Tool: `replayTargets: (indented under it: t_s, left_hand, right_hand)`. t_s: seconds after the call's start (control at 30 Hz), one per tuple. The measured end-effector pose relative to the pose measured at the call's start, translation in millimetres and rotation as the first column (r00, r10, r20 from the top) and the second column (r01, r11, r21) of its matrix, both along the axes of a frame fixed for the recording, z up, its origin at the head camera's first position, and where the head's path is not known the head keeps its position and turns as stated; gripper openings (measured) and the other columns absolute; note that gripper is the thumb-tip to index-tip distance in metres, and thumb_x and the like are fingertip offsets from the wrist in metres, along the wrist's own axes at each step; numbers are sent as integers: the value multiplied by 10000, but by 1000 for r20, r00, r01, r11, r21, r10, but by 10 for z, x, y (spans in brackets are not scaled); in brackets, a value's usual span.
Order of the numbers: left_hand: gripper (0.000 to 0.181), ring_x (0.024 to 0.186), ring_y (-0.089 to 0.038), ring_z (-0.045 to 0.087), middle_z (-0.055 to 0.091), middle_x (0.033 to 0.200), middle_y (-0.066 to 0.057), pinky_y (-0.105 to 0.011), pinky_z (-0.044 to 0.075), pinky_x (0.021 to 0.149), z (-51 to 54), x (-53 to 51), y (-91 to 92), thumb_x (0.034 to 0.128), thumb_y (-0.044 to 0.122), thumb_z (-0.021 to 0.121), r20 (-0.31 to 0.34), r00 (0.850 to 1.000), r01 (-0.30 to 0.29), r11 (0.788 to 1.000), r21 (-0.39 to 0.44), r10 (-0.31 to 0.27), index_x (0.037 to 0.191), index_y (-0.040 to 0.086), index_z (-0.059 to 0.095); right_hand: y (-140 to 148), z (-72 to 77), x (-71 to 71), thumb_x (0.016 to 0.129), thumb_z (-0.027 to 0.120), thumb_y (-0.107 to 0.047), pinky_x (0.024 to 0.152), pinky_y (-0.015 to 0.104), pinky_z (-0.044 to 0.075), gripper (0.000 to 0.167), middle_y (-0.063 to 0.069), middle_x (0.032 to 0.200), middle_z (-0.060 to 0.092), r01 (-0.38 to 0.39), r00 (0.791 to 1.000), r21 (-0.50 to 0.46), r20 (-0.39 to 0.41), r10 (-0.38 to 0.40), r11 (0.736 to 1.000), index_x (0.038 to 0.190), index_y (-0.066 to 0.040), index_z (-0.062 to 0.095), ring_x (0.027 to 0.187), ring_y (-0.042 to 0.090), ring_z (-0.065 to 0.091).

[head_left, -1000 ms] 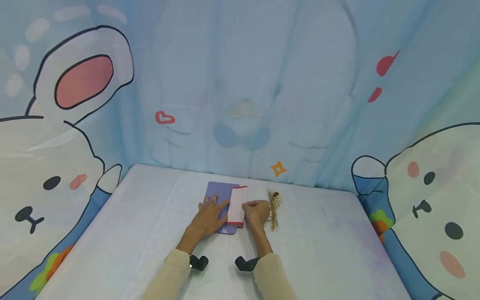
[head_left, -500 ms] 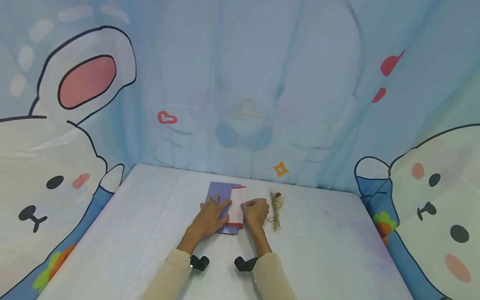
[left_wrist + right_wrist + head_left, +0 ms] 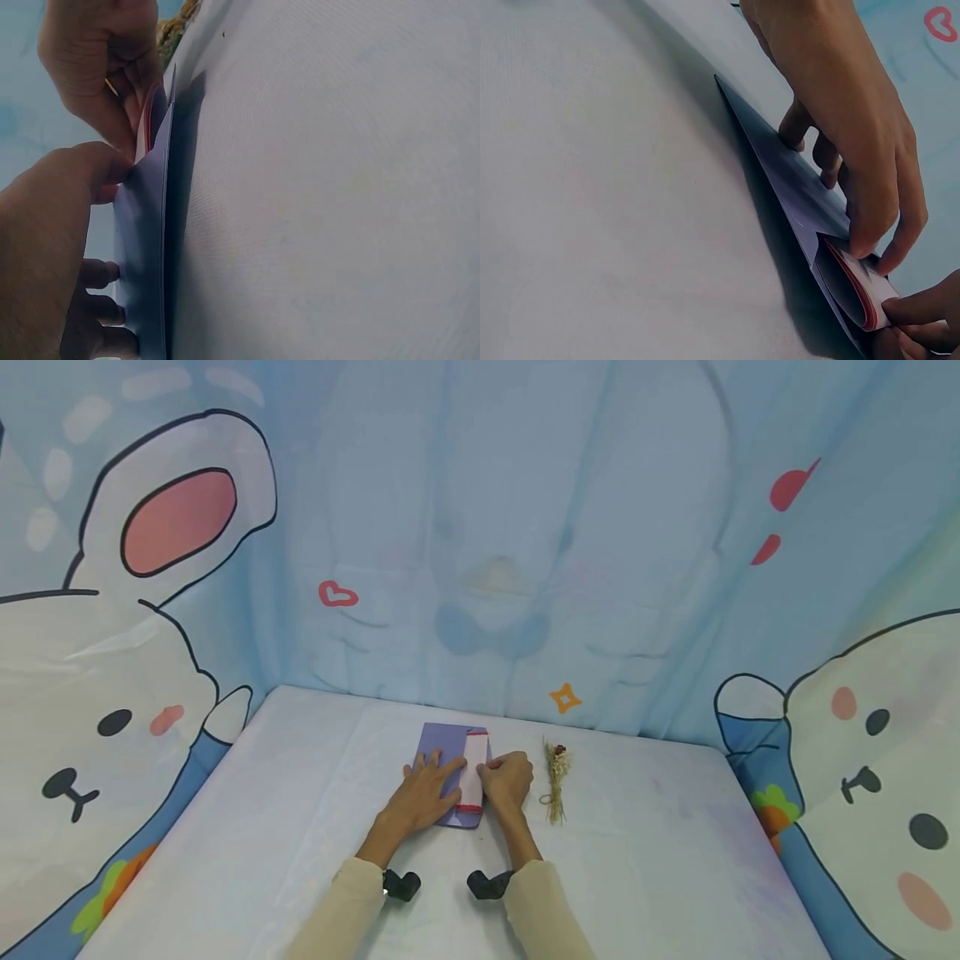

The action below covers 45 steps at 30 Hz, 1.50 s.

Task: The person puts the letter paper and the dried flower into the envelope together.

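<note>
A purple sheet of card or paper (image 3: 445,739) lies on the table, its edge raised slightly in the wrist views. My left hand (image 3: 420,797) rests spread on it, fingertips touching a white folded strip with red edges (image 3: 472,777). From the right, my right hand (image 3: 507,779) pinches the strip's side between thumb and fingers. In the right wrist view the strip (image 3: 866,285) curves over as a loop with layered red edges, above the purple sheet (image 3: 780,172). Whether strip and sheet are one piece, I cannot tell.
A small bunch of dried flowers (image 3: 556,764) lies just right of my right hand, tied with a string. The table has a white cloth (image 3: 660,843). A blue curtain with cartoon animals (image 3: 480,510) hangs behind and at both sides.
My right hand has shifted slightly left with the strip's side, and the strip looks narrower. Some purple now shows to its right. The left hand still presses in place; the view has shifted a little.
</note>
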<state>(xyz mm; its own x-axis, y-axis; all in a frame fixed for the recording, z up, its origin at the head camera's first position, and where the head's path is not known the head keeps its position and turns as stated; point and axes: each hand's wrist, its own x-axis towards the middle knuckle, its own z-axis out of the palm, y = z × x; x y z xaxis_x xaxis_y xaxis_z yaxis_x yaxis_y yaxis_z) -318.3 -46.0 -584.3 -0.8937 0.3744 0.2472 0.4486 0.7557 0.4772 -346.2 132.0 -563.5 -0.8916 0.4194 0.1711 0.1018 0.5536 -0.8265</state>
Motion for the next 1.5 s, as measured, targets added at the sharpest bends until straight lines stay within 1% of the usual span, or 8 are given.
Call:
replayTargets:
  t_s: [0.17,0.37,0.7,0.77,0.9,1.07,1.23,1.5]
  left_hand:
    - [578,1504,-712,356,420,1658,-372,-861,313,1141,77,27,-3,1036,366,609,13,1000,11,999,35,-12,1590,213,543]
    - [568,1493,-693,388,445,1648,-351,-857,329,1125,-55,-53,-2,1033,380,620,-30,1000,2,999,45,0,1573,215,562]
    - [586,1522,-696,345,417,1678,-335,-852,319,1143,-42,-36,-16,1046,417,593,16,1000,-4,1000,29,4,1601,240,537]
    - [588,1518,-696,352,423,1674,-335,-850,324,1140,-67,-44,-18,1041,420,593,9,1000,-10,1000,28,10,1599,242,539]
    - [601,1507,-688,374,434,1660,-343,-843,338,1131,-59,-41,-27,1037,414,585,7,1000,1,1000,26,-1,1614,256,523]
    - [613,1494,-686,389,438,1654,-341,-842,353,1111,-52,-43,-36,1037,406,589,4,1000,9,1000,17,-9,1627,262,506]
    - [618,1498,-673,398,435,1663,-328,-824,364,1120,-59,-53,-30,1041,395,604,2,1000,4,1000,2,-4,1632,252,493]
    - [580,1478,-678,424,474,1639,-330,-839,368,1098,-94,-70,-24,1032,367,634,-33,999,-10,999,45,11,1597,275,536]
  right_hand:
    - [-11,-155,-131,787,908,-52,625,448,607,109,186,757,792,-19,1000,0,-3,19,1000,735,-14,820,640,328,736]
    - [-18,-274,-231,819,864,-44,610,426,616,70,177,750,797,-53,998,29,-13,54,998,768,-4,837,631,300,745]
    - [-105,-88,-59,771,761,3,477,352,544,72,195,655,750,-111,992,2,-58,111,994,748,52,807,507,290,678]
    - [-100,-180,-111,776,748,3,451,325,517,78,167,619,737,-124,991,2,-55,124,992,747,41,810,467,254,652]
    - [-134,-163,-90,794,759,-3,455,304,524,77,130,596,736,-138,990,-37,-26,137,990,762,30,820,437,192,640]
    - [-241,69,61,811,789,19,464,277,529,55,168,624,754,-118,993,-73,10,119,990,799,58,826,427,144,639]
    - [-297,140,95,853,794,41,453,221,489,47,165,642,764,-96,994,-111,49,102,989,824,49,831,415,79,601]
    - [-330,165,92,832,840,11,600,354,603,27,156,692,790,-59,996,-82,59,64,995,806,15,834,478,143,685]
